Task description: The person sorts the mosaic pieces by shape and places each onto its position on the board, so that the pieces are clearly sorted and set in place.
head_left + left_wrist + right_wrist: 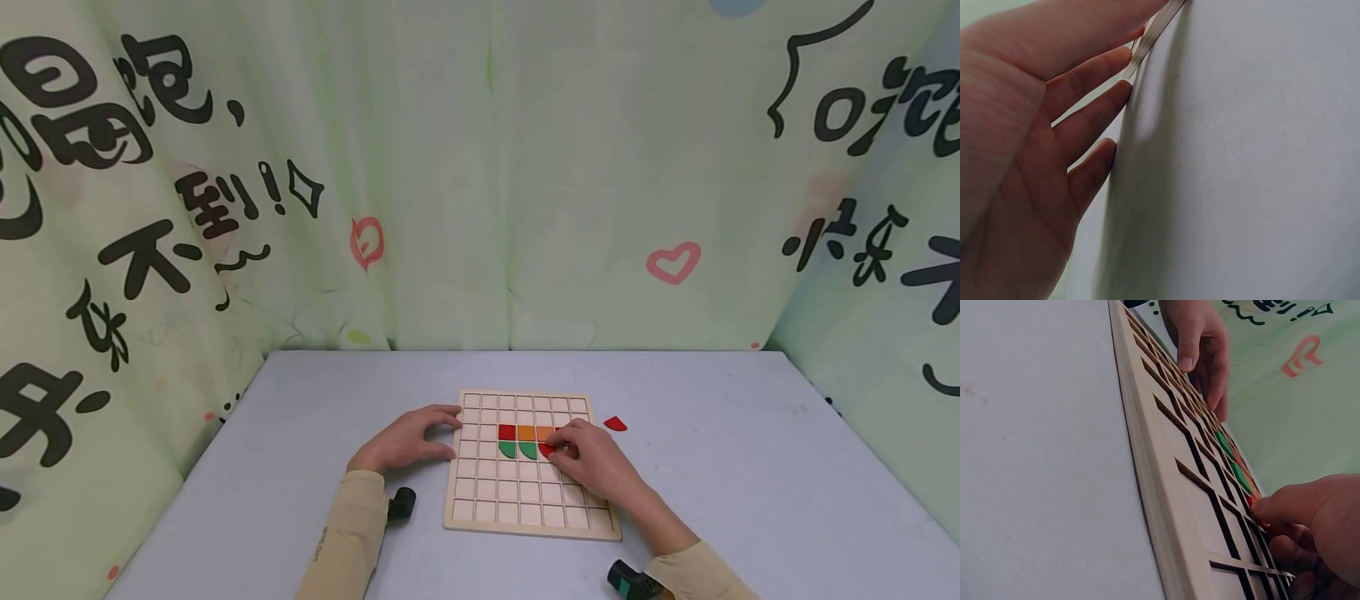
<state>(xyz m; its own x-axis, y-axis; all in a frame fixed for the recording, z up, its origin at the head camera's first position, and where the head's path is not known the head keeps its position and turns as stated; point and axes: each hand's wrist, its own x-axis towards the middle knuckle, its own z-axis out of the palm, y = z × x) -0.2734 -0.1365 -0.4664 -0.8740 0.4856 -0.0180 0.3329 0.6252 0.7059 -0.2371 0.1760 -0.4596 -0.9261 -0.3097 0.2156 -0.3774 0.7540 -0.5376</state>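
Note:
A wooden grid board lies on the table, divided into small square cells. My left hand is at its left edge, fingers spread and fairly straight, fingertips right at the rim. Over the middle of the grid, my right hand pinches a red curved-edge piece between thumb and fingers, low at a cell. Left of that piece are two green curved-edge pieces. The row above has a red square and orange squares; the right fingers partly hide its right end.
A loose red piece lies on the white-covered table, just right of the board. A patterned curtain hangs behind and at both sides. Black wrist cameras are strapped at both wrists.

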